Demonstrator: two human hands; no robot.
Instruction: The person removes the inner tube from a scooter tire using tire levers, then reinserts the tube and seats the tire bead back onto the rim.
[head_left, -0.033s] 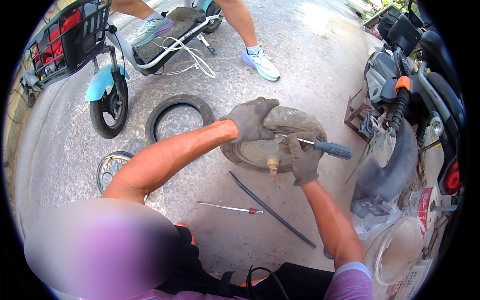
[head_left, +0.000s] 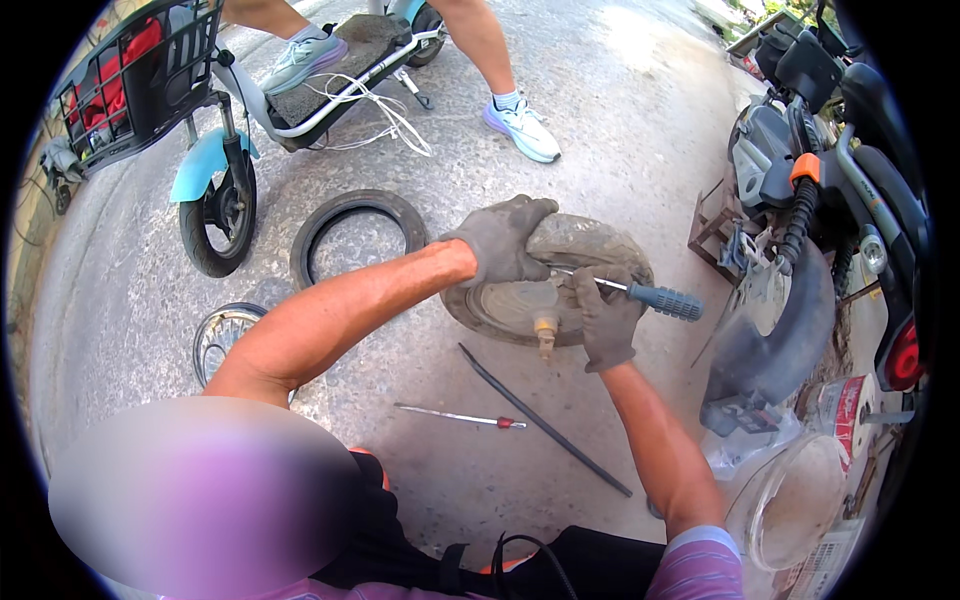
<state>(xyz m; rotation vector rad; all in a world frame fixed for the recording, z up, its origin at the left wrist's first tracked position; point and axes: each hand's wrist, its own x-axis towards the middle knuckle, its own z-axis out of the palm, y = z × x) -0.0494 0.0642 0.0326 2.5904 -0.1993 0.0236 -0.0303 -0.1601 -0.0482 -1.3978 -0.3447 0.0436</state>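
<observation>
A dusty wheel with a worn tyre (head_left: pixel 590 240) lies on the ground in front of me, its round metal hub (head_left: pixel 508 306) and axle end (head_left: pixel 545 338) facing up toward me. My left hand (head_left: pixel 503 240), in a grey glove, grips the tyre's upper left part. A screwdriver (head_left: pixel 666 300) with a blue-grey handle lies across the wheel, its shaft reaching in at the tyre's edge; its tip is hidden near my left hand. My gloved right hand (head_left: pixel 610 322) is closed around the shaft, just short of the handle.
A loose tyre (head_left: pixel 302 235) and a spoked rim (head_left: pixel 205 345) lie at left. Nearer are a thin red-handled rod (head_left: pixel 460 414) and a black bar (head_left: pixel 540 420). A person's shoe (head_left: pixel 525 130) stands beyond, by a blue scooter (head_left: pixel 205 165). Another scooter (head_left: pixel 780 170) and buckets (head_left: pixel 800 500) line the right.
</observation>
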